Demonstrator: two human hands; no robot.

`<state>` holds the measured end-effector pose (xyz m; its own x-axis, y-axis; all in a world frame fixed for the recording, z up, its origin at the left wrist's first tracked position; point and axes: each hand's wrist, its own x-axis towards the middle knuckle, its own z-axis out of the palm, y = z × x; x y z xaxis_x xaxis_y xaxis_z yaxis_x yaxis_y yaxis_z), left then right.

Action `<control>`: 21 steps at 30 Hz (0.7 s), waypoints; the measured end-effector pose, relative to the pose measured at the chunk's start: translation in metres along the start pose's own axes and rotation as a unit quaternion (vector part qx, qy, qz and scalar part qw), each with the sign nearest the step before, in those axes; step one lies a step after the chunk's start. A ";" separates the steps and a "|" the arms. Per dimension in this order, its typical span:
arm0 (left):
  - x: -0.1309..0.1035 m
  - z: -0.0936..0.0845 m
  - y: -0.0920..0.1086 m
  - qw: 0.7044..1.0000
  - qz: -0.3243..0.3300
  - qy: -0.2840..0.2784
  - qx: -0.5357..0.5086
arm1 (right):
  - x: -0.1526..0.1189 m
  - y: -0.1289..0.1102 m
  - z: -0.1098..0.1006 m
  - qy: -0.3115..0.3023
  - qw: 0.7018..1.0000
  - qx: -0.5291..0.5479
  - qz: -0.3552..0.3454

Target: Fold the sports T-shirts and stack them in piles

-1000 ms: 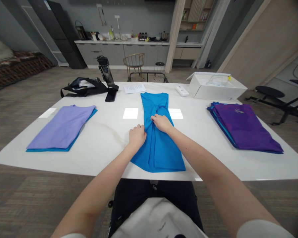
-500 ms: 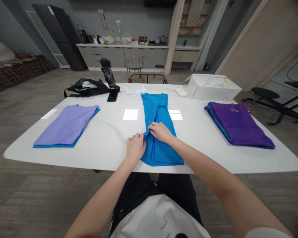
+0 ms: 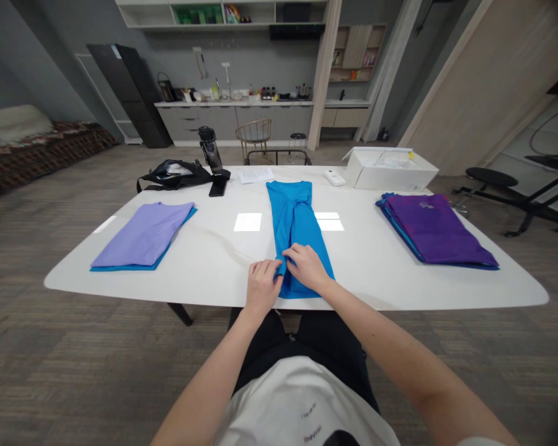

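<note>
A bright blue T-shirt [image 3: 292,214] lies folded into a long narrow strip, its neckline at the far end and its lower end near the table's front edge. Along its left side, my left hand [image 3: 263,285] has its fingers closed on the cloth edge. My right hand [image 3: 305,266] rests over the lower half, thumb and fingers pinching a fold just right of the left hand. The fingertips of both hands are close together, and part of the cloth beneath them is hidden.
On the white table [image 3: 214,282], a lavender shirt [image 3: 144,235] tops a stack at left; a purple shirt [image 3: 434,229] tops another at right. Along the back are a black bag [image 3: 177,175], a bottle [image 3: 210,148], a phone [image 3: 217,187], paper [image 3: 255,175] and a white box [image 3: 390,170].
The camera view has tilted up, showing more shelves. Both hands have slid slightly toward the shirt's lower end, still gripping the left side, and the lower part of the strip looks narrower.
</note>
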<state>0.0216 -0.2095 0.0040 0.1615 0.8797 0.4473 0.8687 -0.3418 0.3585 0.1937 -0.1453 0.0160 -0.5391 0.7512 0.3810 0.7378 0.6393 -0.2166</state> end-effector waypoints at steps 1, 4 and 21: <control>-0.003 0.002 0.003 1.000 -0.010 0.011 0.000 | -0.005 -0.001 -0.002 0.017 1.000 0.006 0.010; -0.009 0.009 0.009 0.998 -0.058 0.015 0.015 | -0.021 0.003 -0.009 0.063 0.997 0.017 0.046; -0.030 0.002 0.015 0.991 -0.024 -0.091 0.094 | -0.094 0.020 -0.013 0.055 0.995 -0.036 0.079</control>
<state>0.0306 -0.2404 -0.0056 0.1844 0.9446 0.2716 0.9467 -0.2450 0.2090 0.2642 -0.2051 -0.0128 -0.3692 0.8166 0.4437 0.8389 0.4982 -0.2190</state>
